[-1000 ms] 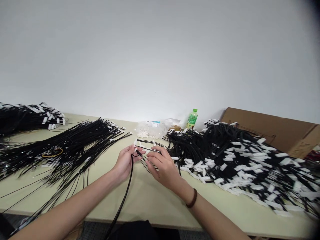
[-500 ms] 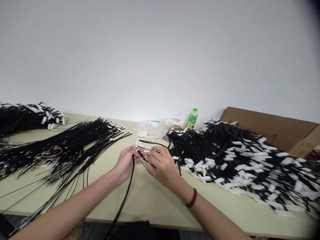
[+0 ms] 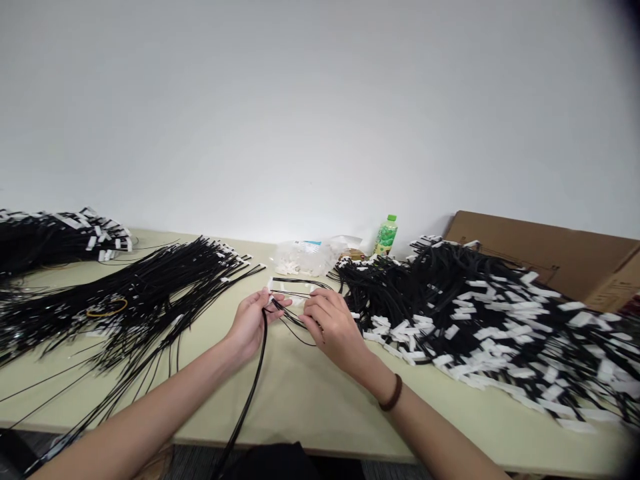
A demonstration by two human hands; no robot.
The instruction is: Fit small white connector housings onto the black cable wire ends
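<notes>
Several thin black cables [image 3: 259, 373] pass through my left hand [image 3: 253, 323] and drop over the table's front edge. That hand is closed, its thumb and fingers pinching them beside a white connector piece [image 3: 271, 285]. My right hand [image 3: 333, 327] is closed too, its fingers curled around the loose ends of the black cables to the right of my left hand. Short cable strands stretch between both hands. Its fingertips partly hide what they grip. Just beyond the fingers, more black cables and small white pieces [image 3: 296, 301] lie on the table.
Bundles of black cables [image 3: 150, 287] spread over the left side. A large heap of cables with white ends [image 3: 480, 320] covers the right. At the back are a clear plastic bag [image 3: 303, 259], a green-capped bottle [image 3: 385, 237] and a cardboard box [image 3: 540, 253].
My right hand has shifted slightly right, away from the left, and its fingers have curled in more. My left hand stays nearly in place, still pinching the cables.
</notes>
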